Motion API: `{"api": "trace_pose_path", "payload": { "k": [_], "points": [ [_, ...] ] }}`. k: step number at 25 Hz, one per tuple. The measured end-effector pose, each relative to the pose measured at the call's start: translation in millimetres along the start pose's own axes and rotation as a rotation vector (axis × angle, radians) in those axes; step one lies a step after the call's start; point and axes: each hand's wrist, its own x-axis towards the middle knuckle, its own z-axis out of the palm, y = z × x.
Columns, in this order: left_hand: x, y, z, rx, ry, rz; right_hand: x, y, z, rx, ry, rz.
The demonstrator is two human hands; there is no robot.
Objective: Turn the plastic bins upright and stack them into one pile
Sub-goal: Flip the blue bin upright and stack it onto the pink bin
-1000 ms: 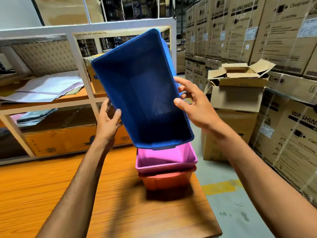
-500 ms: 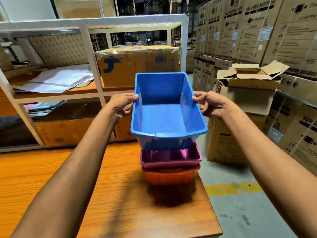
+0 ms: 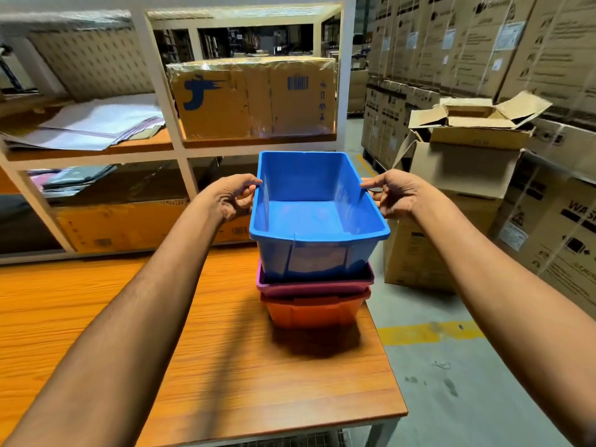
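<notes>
Blue bin [image 3: 317, 217], a smooth, glossy plastic tub with a rectangular mouth, rounded corners and walls that taper toward a flat floor, stands upright with its base sunk into the pink bin [image 3: 314, 283], of which only the rolled rim and a strip of wall show. Beneath that sits the orange bin [image 3: 314, 312], the same tapered shape with faint vertical ribs on its front wall, resting on the surface [image 3: 225, 366] near its far right corner. Its top is an orange wood-grain laminate with fine parallel streaks and a thin dark edge. Both hands grip the blue bin by its long rims: the left hand [image 3: 233, 198] is curled around the left rim, thumb on top at the edge and fingers folded against the outer wall; the right hand [image 3: 392, 196] is closed on the right rim in the same way, thumb tip pressing the lip. The translucent front wall of the blue bin lets a paler patch show through. Behind the pile stands a white metal shelf [image 3: 167, 124] with orange boards, carrying a taped cardboard box [image 3: 254, 98] under shiny film and a loose heap of white papers [image 3: 96, 124]. To the right, on the grey concrete floor [image 3: 451, 382], stands an open carton [image 3: 464, 175] with its flaps splayed, and behind it stacked printed cartons.
</notes>
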Motion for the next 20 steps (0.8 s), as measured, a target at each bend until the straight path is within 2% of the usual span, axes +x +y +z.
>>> {"api": "trace_pose_path", "payload": {
  "k": [9,13,20],
  "points": [
    [19,-31,-1,0.023,0.059,-0.048,22,24,-5,0.001,0.042,0.098],
    [24,-42,0,0.112,0.096,-0.066,30,35,-7,-0.009,0.061,0.13],
    [35,-54,0,0.247,0.17,-0.05,30,41,-6,-0.042,0.083,0.089]
  ]
}}
